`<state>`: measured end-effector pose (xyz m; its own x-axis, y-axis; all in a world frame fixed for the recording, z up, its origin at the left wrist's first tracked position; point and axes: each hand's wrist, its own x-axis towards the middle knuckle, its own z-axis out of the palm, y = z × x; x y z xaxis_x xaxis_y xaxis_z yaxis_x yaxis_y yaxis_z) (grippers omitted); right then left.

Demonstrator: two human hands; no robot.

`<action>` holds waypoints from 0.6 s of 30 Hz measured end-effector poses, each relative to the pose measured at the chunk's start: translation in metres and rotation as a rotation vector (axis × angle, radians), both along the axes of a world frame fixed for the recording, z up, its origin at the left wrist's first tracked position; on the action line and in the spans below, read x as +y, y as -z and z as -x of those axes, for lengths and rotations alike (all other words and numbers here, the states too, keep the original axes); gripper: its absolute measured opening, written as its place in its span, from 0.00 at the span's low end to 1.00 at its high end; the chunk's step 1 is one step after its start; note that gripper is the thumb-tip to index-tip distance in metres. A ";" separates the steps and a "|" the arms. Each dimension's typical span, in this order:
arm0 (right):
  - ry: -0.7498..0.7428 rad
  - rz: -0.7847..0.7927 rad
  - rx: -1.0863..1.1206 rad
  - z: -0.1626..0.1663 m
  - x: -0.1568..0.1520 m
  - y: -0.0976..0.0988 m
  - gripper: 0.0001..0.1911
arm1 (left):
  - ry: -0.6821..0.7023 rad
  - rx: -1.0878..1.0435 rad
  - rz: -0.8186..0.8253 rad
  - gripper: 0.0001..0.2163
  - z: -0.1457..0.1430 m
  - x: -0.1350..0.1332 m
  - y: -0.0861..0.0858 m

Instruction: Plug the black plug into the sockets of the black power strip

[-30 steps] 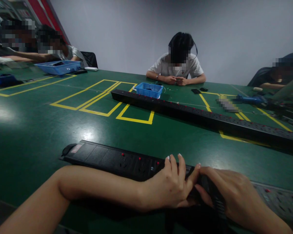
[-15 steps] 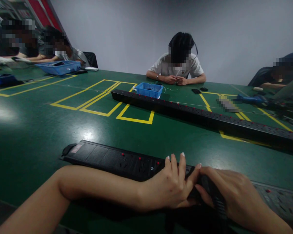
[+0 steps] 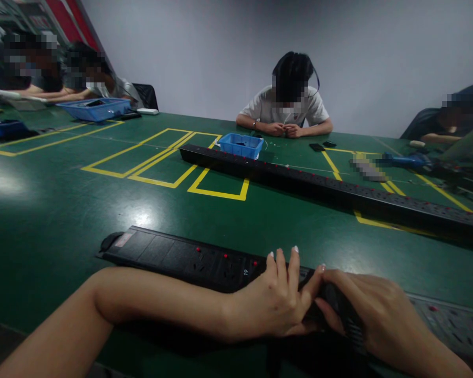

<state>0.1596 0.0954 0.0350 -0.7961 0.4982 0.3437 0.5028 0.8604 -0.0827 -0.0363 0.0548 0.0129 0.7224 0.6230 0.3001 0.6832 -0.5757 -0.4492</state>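
A long black power strip (image 3: 173, 257) with red-dotted sockets lies along the near side of the table, its middle covered by my hands. My left hand (image 3: 277, 299) rests over it with three fingers raised, while its thumb and index finger close around a black plug. Gripping the same plug from the right is my right hand (image 3: 386, 310). The plug's ribbed cord end (image 3: 353, 325) shows below my right fingers; whether the plug sits in a socket is hidden.
A second long black power strip (image 3: 299, 178) lies diagonally across the table (image 3: 102, 205). Behind it is a small blue bin (image 3: 241, 147); a larger blue bin (image 3: 96, 109) stands at the far left. A co-worker (image 3: 289, 100) sits opposite, and others sit at the sides.
My hands and the near power strip look unmoved. Across the table, the co-worker's hands have shifted slightly, and a thin pale strand now shows above them.
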 end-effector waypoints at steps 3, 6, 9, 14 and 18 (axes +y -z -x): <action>-0.010 0.000 0.002 0.000 0.000 0.000 0.04 | 0.004 0.000 -0.003 0.32 0.000 0.000 0.000; -0.009 0.001 0.003 0.001 0.000 0.001 0.04 | 0.007 0.003 -0.001 0.32 0.000 0.001 0.000; -0.004 0.002 -0.004 0.001 0.000 0.001 0.04 | -0.002 -0.003 0.007 0.32 0.000 0.001 0.001; -0.002 0.007 -0.009 0.000 0.000 0.001 0.05 | 0.001 0.002 0.009 0.33 0.000 0.000 0.000; 0.002 -0.001 -0.011 0.000 0.001 0.002 0.05 | -0.002 -0.002 0.000 0.32 0.000 0.000 0.000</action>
<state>0.1600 0.0964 0.0325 -0.7987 0.4993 0.3357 0.5052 0.8596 -0.0765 -0.0361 0.0551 0.0131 0.7206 0.6244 0.3015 0.6852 -0.5747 -0.4474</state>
